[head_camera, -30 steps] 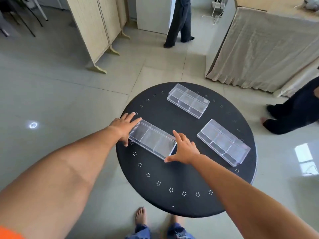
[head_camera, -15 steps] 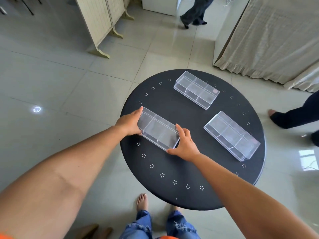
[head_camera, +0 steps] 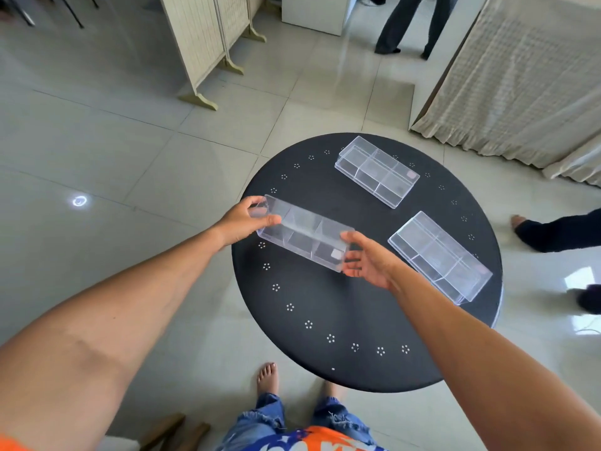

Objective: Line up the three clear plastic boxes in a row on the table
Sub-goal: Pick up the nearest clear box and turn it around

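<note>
Three clear plastic boxes with inner dividers are over a round black table (head_camera: 357, 320). The near-left box (head_camera: 302, 237) is lifted off the tabletop and tilted, held at both short ends. My left hand (head_camera: 244, 222) grips its left end, thumb on top. My right hand (head_camera: 367, 260) cups its right end from below, fingers spread. A second box (head_camera: 377, 172) lies flat at the far side. The third box (head_camera: 439, 255) lies flat at the right, near the table's edge. Both resting boxes run diagonally, roughly parallel.
A folding screen (head_camera: 208, 43) stands on the tiled floor at far left. A cloth-covered table (head_camera: 520, 79) is at far right. One person's legs (head_camera: 406, 24) stand beyond the table, another person's foot (head_camera: 553, 231) is close on the right. My bare feet (head_camera: 268, 377) are at the near edge.
The near-left box has come up off the table and tilted between my hands. My right hand turned from resting on its end to cupping it from below. The camera shifted left.
</note>
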Tool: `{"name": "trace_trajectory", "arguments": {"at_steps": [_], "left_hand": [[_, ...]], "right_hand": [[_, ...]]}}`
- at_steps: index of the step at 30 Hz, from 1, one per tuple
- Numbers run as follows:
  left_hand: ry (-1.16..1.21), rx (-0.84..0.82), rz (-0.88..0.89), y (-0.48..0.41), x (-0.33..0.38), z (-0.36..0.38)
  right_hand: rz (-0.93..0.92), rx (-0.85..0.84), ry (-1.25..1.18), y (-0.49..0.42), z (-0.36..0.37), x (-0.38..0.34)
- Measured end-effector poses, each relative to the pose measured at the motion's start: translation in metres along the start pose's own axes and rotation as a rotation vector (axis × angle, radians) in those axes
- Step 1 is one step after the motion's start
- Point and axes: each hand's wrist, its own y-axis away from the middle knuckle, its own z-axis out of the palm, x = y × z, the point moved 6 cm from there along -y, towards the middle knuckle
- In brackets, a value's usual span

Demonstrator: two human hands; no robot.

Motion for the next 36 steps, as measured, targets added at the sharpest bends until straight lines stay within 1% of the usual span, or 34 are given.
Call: {"name": "trace_trajectory", "arguments": {"at_steps": [4, 6, 9, 14, 17, 19, 22, 28, 36], "left_hand": [[0.048, -0.054, -0.037, 0.004, -0.006, 0.011], [0.013, -0.001, -0.054, 0.003, -0.009, 0.011], [0.01, 0.094, -0.095, 0.004, -0.01, 0.012], [0.005, 0.109, -0.222, 0.011, -0.013, 0.023], [-0.05, 0.143, -0.249, 0.013, -0.015, 0.023], [-0.078, 0.174, -0.251, 0.015, -0.013, 0.023], [-0.12, 0.184, -0.25, 0.015, -0.011, 0.026], [-0.093, 0.172, -0.212, 0.011, -0.01, 0.031], [-0.089, 0.165, -0.224, 0.01, -0.02, 0.037]], "right_hand": [[0.154, 0.041, -0.085, 0.002, 0.0, 0.001], [0.226, 0.066, -0.112, 0.002, -0.002, 0.003], [0.272, 0.116, -0.123, 0.002, -0.003, 0.002], [0.22, 0.122, -0.071, 0.004, 0.002, -0.009], [0.187, 0.127, 0.066, 0.004, 0.006, -0.013], [0.157, 0.172, 0.152, 0.001, 0.009, -0.014], [0.129, 0.257, 0.216, -0.001, 0.012, -0.016], [0.111, 0.378, 0.239, -0.007, 0.001, -0.009], [0.055, 0.43, 0.214, -0.008, -0.004, -0.005]]}}
